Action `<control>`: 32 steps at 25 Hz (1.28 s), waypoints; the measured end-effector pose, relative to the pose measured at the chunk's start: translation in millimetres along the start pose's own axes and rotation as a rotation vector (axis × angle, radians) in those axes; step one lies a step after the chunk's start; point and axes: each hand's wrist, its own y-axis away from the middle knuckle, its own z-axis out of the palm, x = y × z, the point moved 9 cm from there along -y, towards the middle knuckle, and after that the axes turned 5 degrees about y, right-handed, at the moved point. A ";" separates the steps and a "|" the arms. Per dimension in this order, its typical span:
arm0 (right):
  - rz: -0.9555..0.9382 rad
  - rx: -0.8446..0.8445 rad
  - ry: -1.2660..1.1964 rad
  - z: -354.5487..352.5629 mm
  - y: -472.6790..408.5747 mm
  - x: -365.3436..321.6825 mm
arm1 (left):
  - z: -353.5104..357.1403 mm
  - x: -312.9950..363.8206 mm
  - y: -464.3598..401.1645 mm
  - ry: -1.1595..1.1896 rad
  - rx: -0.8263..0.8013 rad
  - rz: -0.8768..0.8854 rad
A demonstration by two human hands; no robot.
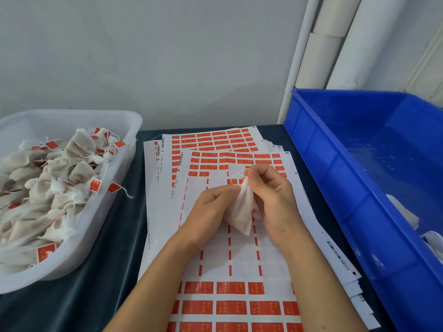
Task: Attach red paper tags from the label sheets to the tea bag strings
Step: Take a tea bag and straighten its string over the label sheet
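1. One tea bag [241,212], at centre, is held above the label sheets [239,259]; its white string [239,173] loops at its 12 o'clock end.
2. The left hand [211,209] pinches the bag's neck; the right hand [271,195] curls around the bag and string.
3. Two bins: a clear bin [115,212] at 9 o'clock, piled with tagged bags too many to count; a blue bin [335,188] at 3 o'clock, cut off, contents indistinct.
4. The sheets overlap on the dark tabletop [96,295]; their number is unclear.
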 end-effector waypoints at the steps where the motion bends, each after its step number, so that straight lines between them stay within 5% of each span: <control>1: 0.003 0.009 -0.025 -1.1 -0.2 0.6 | 0.3 -0.4 -0.1 0.002 -0.009 0.004; 15: 0.024 0.026 -0.202 -7.2 -3.4 -0.1 | 3.5 -1.5 0.7 -0.091 -0.056 0.002; 25: 0.088 0.214 -0.362 -32.8 -11.0 10.6 | 3.8 -6.8 -2.1 -0.208 -0.050 -0.028; 28: 0.048 0.298 -0.079 -43.9 -12.8 8.3 | -1.7 -4.8 -0.3 -0.132 0.011 -0.035; 32: -0.162 0.177 0.321 -24.5 -9.8 -7.9 | -11.7 1.6 1.0 0.018 0.123 -0.003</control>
